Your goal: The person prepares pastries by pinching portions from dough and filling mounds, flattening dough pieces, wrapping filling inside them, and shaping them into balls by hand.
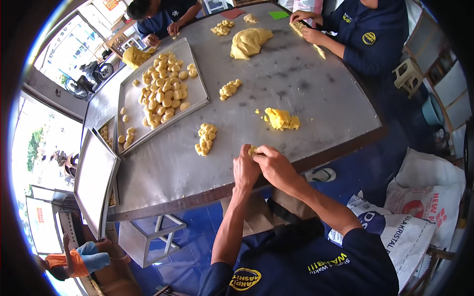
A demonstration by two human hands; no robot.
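Observation:
At the near edge of the steel table [316, 93], my left hand [246, 168] and my right hand [270, 163] meet, fingers closed on a small pale yellow piece of dough [253, 150]. Just beyond them sits a crumbly brighter yellow lump [280, 119]. To their left is a cluster of small dough pieces [205, 139], with another cluster [229, 89] farther back.
A metal tray [198, 86] of round dough pieces and stacked trays [98, 163] occupy the left. Two co-workers [163, 19] [365, 44] work across the table near a big dough mound [249, 43]. A stool [140, 239] stands below, sacks [410, 212] lie right, a person [74, 261] is lower left.

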